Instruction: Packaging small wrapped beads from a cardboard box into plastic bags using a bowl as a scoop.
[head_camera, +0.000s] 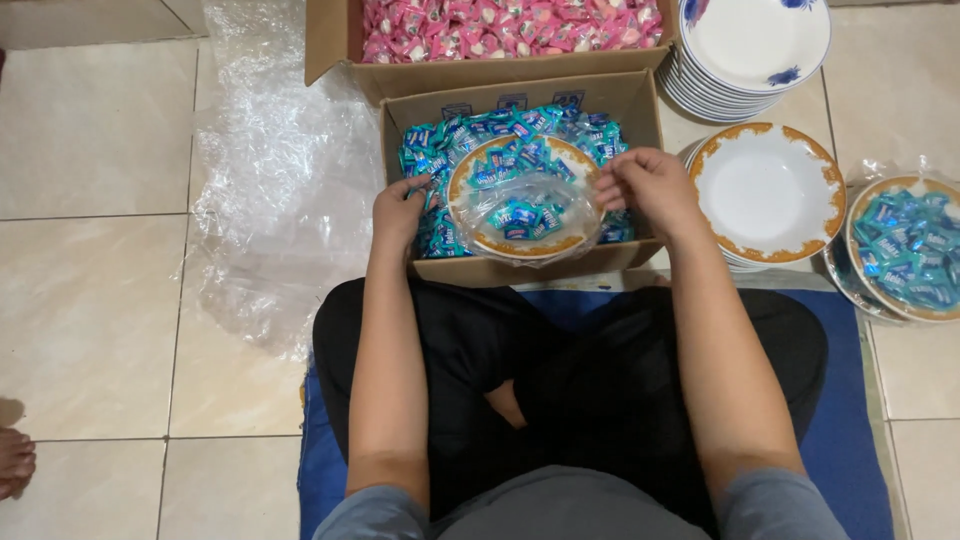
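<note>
While seated cross-legged, person's left hand (400, 208) and right hand (645, 185) pinch thin clear plastic wrap (525, 215) round gold-rimmed white plate (520, 200) of blue wrapped candies, above brown cardboard box (520, 265). Film looks slippery, plate fragile; grip rim edges. Farther, pink candy box (510, 25).

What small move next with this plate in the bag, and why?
Probably pull the bag further over the plate. Both hands, left hand and right hand, pinch the plastic at opposite sides, and the plate of blue candies sits over the box, seemingly only partly covered.
</note>
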